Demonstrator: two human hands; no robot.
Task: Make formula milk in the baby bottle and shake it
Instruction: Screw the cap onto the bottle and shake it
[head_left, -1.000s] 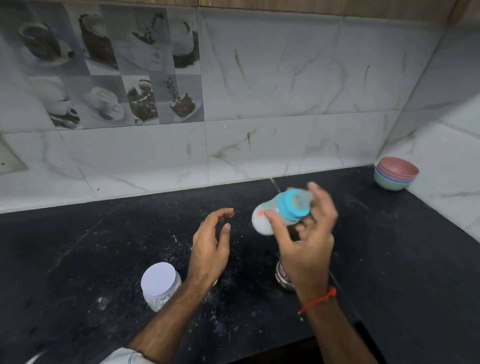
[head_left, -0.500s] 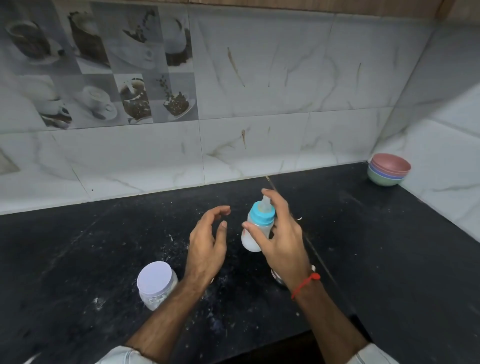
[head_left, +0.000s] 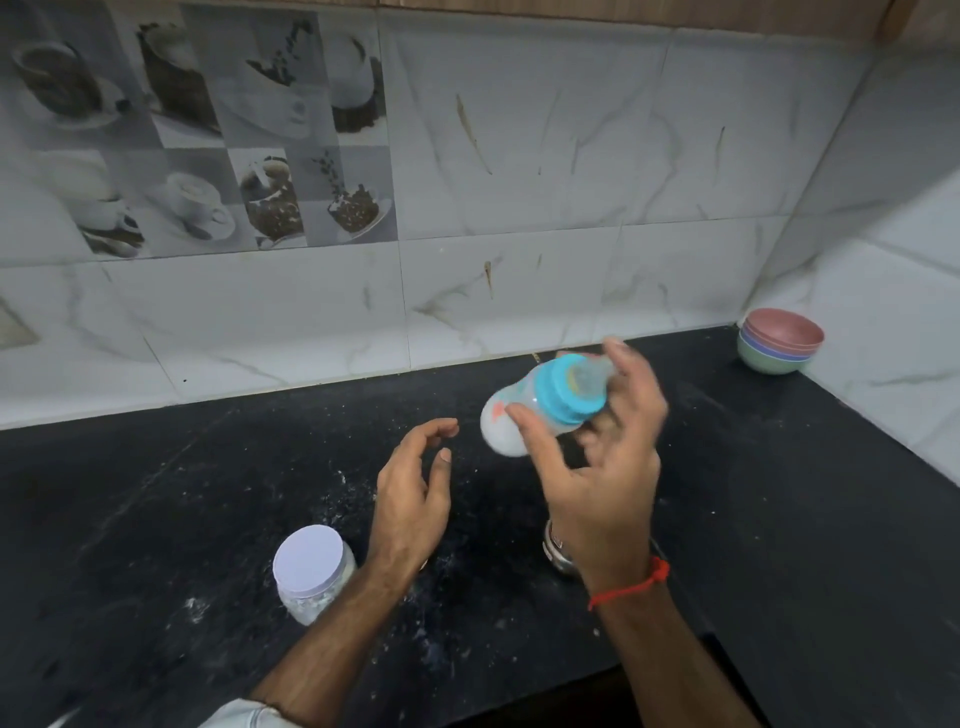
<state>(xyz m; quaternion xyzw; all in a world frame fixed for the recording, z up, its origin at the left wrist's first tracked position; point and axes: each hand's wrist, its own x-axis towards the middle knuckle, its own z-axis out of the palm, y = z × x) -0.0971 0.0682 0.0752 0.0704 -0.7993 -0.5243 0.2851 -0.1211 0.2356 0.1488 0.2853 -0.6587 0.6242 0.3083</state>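
right hand (head_left: 608, 467) & baby bottle (head_left: 540, 402) motion-blurred, teat barely readable. metal cup (head_left: 557, 552) mostly hidden behind right wrist, maybe a steel tumbler. jar (head_left: 311, 577) contents too small to tell. both forearms cut off by bottom edge.

- The blue-collared clear plastic baby bottle (head_left: 540, 402), upright half a second ago, now lies tipped sideways, base leftward.
- The right hand (head_left: 597, 462) gripping it has risen.

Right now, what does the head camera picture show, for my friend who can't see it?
A person's right hand holds a baby bottle of white milk tilted in the air, blurred, above a black counter. The left hand hovers open beside it. A white-lidded jar stands nearby, and stacked bowls sit in the corner.
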